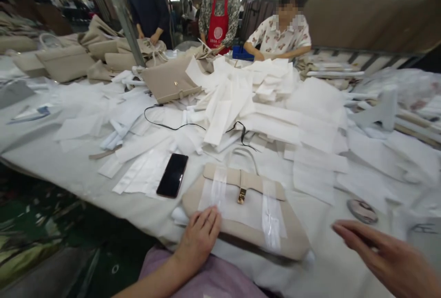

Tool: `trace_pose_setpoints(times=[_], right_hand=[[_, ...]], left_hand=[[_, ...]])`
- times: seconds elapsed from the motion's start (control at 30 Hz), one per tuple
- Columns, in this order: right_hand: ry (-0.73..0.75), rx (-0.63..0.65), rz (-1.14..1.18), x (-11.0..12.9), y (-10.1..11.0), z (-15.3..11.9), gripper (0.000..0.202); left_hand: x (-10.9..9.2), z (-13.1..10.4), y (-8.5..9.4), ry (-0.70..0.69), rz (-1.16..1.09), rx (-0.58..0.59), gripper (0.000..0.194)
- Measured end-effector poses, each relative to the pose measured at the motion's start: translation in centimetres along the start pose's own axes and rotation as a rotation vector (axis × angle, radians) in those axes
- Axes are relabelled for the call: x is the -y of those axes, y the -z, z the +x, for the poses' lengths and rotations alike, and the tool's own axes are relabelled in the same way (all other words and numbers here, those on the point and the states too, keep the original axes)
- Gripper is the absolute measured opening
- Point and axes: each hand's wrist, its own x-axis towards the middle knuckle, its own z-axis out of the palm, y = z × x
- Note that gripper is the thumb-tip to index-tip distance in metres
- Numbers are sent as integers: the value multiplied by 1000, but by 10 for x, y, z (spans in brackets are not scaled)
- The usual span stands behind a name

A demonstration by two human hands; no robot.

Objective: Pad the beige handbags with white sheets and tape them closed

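Note:
A beige handbag (248, 236) lies on the covered table in front of me, its thin handle pointing away. White sheet material and two strips of clear tape (270, 220) cover parts of its front, on either side of a gold clasp (241, 196). My left hand (201, 233) rests flat on the bag's lower left part, over the end of the left strip, holding nothing. Off the bag's right side, my right hand (375, 247) is above the table, blurred, its fingers close together; whether anything is between them cannot be made out. A round object (362, 210) lies beyond it.
A black phone (172, 175) lies left of the bag. White sheets (230, 100) are heaped across the table behind, with a black cord (175, 128) and another beige bag (170, 79). Several people stand at the far side. The table edge (103, 210) runs along the near left.

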Motion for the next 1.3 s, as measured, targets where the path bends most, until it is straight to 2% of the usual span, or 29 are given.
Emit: trace_pose_setpoints(times=[0.07, 0.13, 0.2, 0.27, 0.37, 0.53, 0.7, 0.83, 0.93, 1.0, 1.1, 1.13, 1.2, 1.3], right_hand=[[194, 363, 134, 53, -12, 38, 29], [386, 754, 266, 100, -39, 83, 29], [571, 945, 216, 131, -73, 121, 25], [669, 1017, -45, 145, -106, 149, 17], [723, 1003, -456, 150, -143, 172, 10], [690, 964, -615, 157, -173, 178, 10], [618, 911, -650, 159, -183, 181, 17], [487, 788, -646, 142, -184, 194, 39], [382, 677, -620, 129, -177, 195, 39], [346, 604, -602, 126, -171, 183, 33], [378, 555, -542, 126, -169, 144, 31], [407, 545, -506, 126, -172, 128, 27], [439, 445, -427, 124, -184, 99, 18], [378, 280, -362, 118, -202, 74, 22]], left_hand=[[1, -1, 0, -2, -6, -4, 38], [2, -1, -1, 0, -8, 1, 37], [3, -1, -2, 4, -6, 9, 37], [3, -1, -3, 9, -4, 16, 37], [4, -2, -4, 8, -20, 8, 38], [6, -2, -7, 12, -54, -32, 40], [8, -1, -8, 6, -70, -31, 41], [10, 0, -7, 0, -64, -27, 42], [10, 0, -7, -4, -69, -26, 42], [9, 0, -7, 2, -78, -31, 42], [7, 1, -9, 18, -99, -47, 42], [6, 2, -10, 20, -110, -58, 41], [6, 2, -12, 26, -137, -83, 41], [10, 2, -11, 10, -203, -110, 40]])
